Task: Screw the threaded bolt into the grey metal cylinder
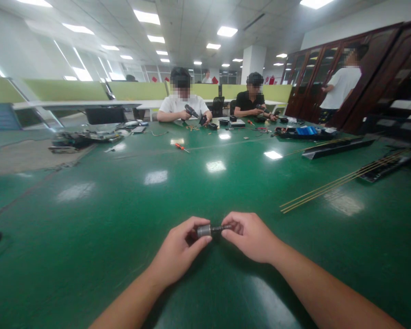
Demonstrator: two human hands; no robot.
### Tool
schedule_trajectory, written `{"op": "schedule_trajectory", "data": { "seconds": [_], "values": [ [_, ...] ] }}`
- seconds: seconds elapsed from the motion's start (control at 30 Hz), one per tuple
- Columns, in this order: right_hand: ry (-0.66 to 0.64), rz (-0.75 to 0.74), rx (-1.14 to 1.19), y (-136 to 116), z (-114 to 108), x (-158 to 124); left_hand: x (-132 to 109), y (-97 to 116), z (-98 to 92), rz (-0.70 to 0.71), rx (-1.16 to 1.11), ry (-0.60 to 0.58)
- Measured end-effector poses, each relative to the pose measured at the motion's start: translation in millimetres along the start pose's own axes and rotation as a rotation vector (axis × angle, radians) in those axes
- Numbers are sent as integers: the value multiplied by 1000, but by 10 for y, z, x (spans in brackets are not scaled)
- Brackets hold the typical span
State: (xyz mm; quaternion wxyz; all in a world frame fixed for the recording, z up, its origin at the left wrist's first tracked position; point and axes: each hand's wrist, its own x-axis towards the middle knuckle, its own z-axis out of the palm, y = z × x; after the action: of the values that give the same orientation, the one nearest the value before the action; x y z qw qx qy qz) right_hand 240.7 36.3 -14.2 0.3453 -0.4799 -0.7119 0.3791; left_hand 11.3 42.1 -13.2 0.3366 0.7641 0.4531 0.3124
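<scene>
A metal cylinder (204, 230) with a dark, ridged shaft (218, 229) on its right side lies level between my hands, low over the green table (192, 192). My left hand (181, 249) grips the cylinder between thumb and fingers. The shaft's right end is pinched by my right hand (249, 235), whose fingertips partly hide it. Both hands are near the middle of the view, with the forearms reaching in from the bottom corners.
An orange screwdriver (180, 146) lies farther back. Thin brass rods (329, 188) and dark metal channels (337, 147) are at right. Parts (85, 138) pile up at back left. Two seated people (183, 103) hold power tools across the table; another person (344, 87) stands at right.
</scene>
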Motion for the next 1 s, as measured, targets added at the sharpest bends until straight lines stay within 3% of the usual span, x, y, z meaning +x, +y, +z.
{"op": "schedule_trajectory", "data": {
  "seconds": [1.0],
  "values": [
    [38, 17, -29, -35, -26, 2, 1, -12, -11, -23, -3, 26]
  ]
}}
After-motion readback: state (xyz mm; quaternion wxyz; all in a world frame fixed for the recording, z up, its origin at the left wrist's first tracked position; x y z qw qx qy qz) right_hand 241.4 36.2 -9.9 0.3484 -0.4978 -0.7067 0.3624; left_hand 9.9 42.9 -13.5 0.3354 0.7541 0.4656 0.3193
